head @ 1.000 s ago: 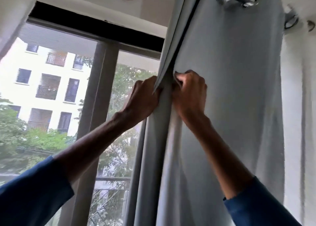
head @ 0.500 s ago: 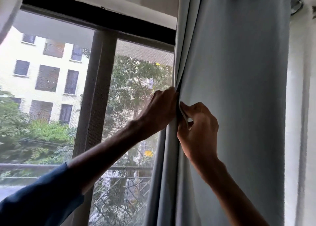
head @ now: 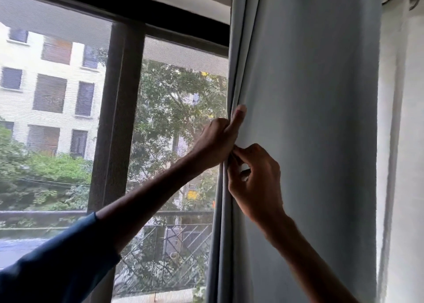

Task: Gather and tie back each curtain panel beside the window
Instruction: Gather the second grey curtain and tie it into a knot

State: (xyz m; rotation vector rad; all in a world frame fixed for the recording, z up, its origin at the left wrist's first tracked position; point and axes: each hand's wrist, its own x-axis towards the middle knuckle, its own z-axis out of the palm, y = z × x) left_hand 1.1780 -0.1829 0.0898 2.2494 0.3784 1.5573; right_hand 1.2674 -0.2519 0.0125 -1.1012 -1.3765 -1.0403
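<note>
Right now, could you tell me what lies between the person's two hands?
Only the folded leading edge of the pale grey-blue fabric curtain panel lies there. The left hand grips it and the right hand pinches it, as seen in the head view.

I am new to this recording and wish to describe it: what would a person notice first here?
First, the two hands in the middle: the left hand grips the inner edge of the grey curtain, thumb pointing up, and the right hand pinches a fold just below. The curtain fills the right half; on the left, the window shows a pale building and green trees.
</note>
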